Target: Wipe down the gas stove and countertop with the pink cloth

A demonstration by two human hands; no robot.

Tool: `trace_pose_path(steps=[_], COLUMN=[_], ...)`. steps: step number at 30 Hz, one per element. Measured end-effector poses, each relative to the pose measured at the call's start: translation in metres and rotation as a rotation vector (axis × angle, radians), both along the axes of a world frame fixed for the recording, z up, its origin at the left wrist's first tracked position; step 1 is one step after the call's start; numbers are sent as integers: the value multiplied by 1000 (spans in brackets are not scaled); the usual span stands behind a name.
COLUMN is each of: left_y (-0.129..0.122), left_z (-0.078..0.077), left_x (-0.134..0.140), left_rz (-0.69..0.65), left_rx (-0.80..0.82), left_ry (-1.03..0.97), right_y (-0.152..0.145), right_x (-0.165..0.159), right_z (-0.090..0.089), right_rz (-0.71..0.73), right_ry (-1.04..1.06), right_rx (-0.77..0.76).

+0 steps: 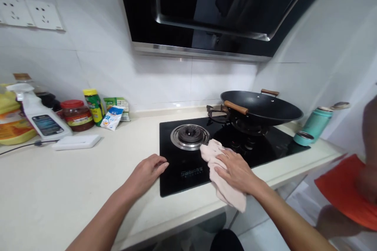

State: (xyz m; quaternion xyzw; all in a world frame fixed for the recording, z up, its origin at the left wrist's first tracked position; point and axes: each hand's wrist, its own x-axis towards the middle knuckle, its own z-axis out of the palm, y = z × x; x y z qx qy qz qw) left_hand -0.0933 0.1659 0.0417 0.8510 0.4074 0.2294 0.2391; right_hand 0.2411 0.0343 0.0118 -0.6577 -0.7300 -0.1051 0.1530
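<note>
Right hand (235, 169) is nearest, its grip pressing and holding the pale cloth (228, 193), stretched lengthwise from burner (190, 133) to bench (73, 184) edge; left hand (148, 169) rests loose, empty!

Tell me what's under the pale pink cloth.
The cloth lies across the front edge of the black cooktop and onto the pale countertop; both show around it. The surface directly beneath the cloth and right hand is covered, so its condition can't be seen.

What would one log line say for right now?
left hand: at left edge of cooktop | right hand: spread over pink cloth | wok: over cooktop's right side
</note>
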Motion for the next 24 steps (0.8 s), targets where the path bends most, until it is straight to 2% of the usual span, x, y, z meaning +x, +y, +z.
trace_pose_path(steps=[5, 9, 14, 17, 21, 24], left_y=[3, 2, 4, 6, 3, -1], left_z=[-2, -1, -1, -2, 1, 4], left_x=[-1, 1, 2, 1, 2, 3], left_rz=[-1, -7, -14, -19, -15, -17], left_rx=[18, 44, 62, 73, 80, 84], left_ry=[26, 29, 45, 49, 34, 24], right_y=[-48, -63, -52, -39, -30, -31], right_x=[52, 99, 159, 195, 231, 229], right_z=[-22, -31, -33, -29, -20, -19], right_rz=[-52, -232, -589, -732, -850, -852], right_ry=[56, 46, 3, -1, 17, 1], right_rx=[92, 104, 23, 15, -3, -21])
